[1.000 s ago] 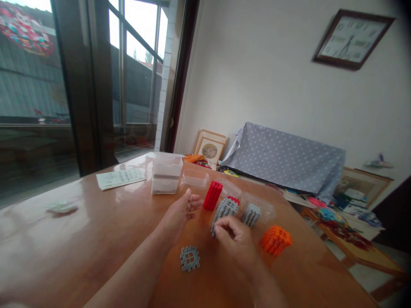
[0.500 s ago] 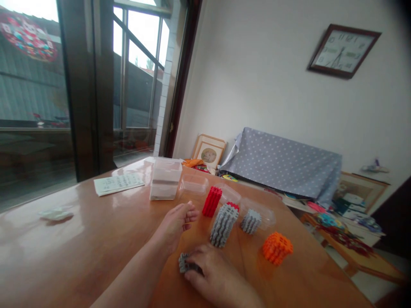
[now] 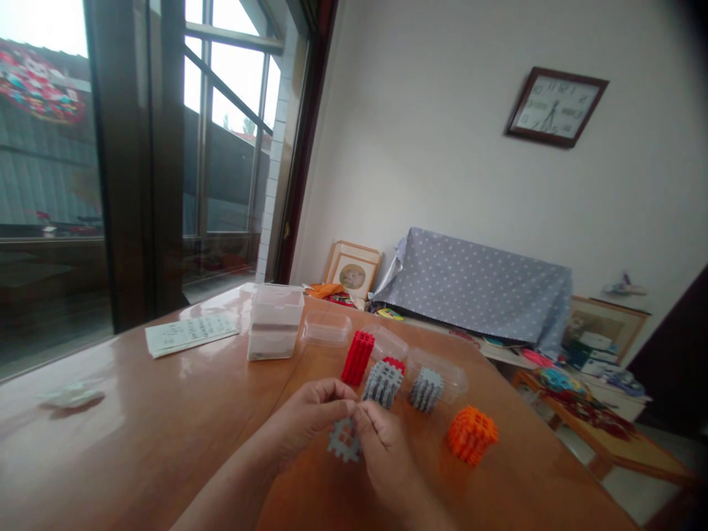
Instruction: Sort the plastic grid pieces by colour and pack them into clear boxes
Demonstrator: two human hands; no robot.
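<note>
- The left hand (image 3: 318, 407) and the right hand (image 3: 384, 442) meet fingertip to fingertip, both narrowed to a pinch on a gray notched piece (image 3: 344, 445); the fingers hide its upper part.
- That piece hangs below the fingertips, over the near middle of the table (image 3: 138, 428).
- Just beyond the hands, a tall gray stack (image 3: 383, 383) stands on the table, partly covered by them — a red piece (image 3: 396, 363) shows behind its top.
- A red stack (image 3: 358, 358) leans slightly just left of it; a short gray stack (image 3: 426, 389) sits to its right.
- An orange stack (image 3: 473, 435) stands farther right, toward the table's right edge.
- Behind the stacks, toward the far edge, lie three clear trays (image 3: 326, 329).
- Near the far left corner are two translucent boxes (image 3: 275, 328), one atop the other.
- Toward the left edge — a printed sheet (image 3: 192, 333), then a crumpled packet (image 3: 71, 396).
</note>
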